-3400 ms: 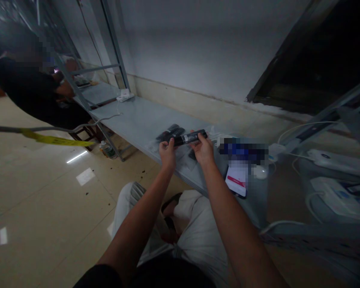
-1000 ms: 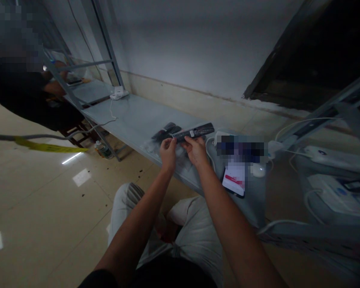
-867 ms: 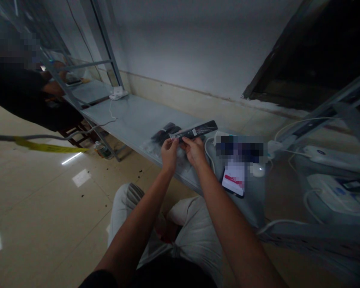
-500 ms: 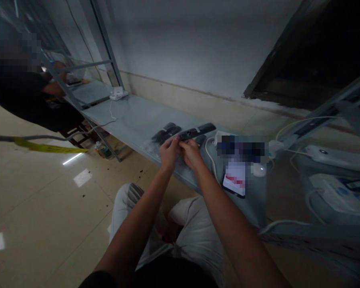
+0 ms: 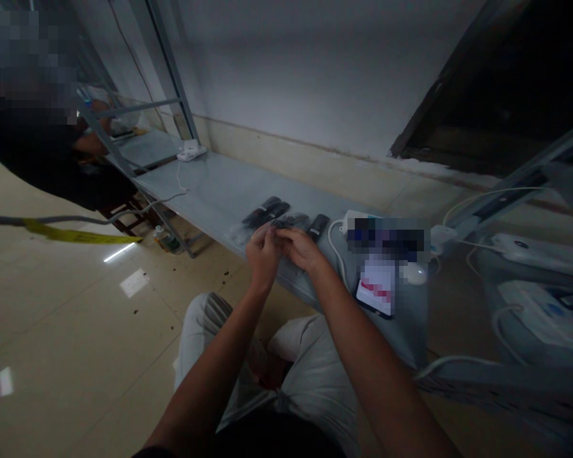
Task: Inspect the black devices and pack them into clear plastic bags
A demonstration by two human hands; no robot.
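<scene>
My left hand (image 5: 262,254) and my right hand (image 5: 300,249) meet fingertip to fingertip just above the front edge of the grey bench (image 5: 210,187). Both sets of fingers are curled and pinched together; whatever is between them is too small and dark to make out. Right behind my fingers lie several long black devices, one pair (image 5: 266,211) at the left, another device (image 5: 293,221) in the middle and one (image 5: 319,226) at the right. Clear plastic bags (image 5: 241,236) lie flat under and beside my left hand.
A phone with a white and red screen (image 5: 375,289) lies right of my right arm, beside a white cable (image 5: 332,245), a power strip (image 5: 358,219) and a small white round object (image 5: 415,273). A white adapter (image 5: 191,151) sits farther along the bench. Another person in black (image 5: 48,165) works at the left.
The long black device I held up in both hands is no longer raised. My hands have come down and closed together near the bench edge, and one more black device lies behind them.
</scene>
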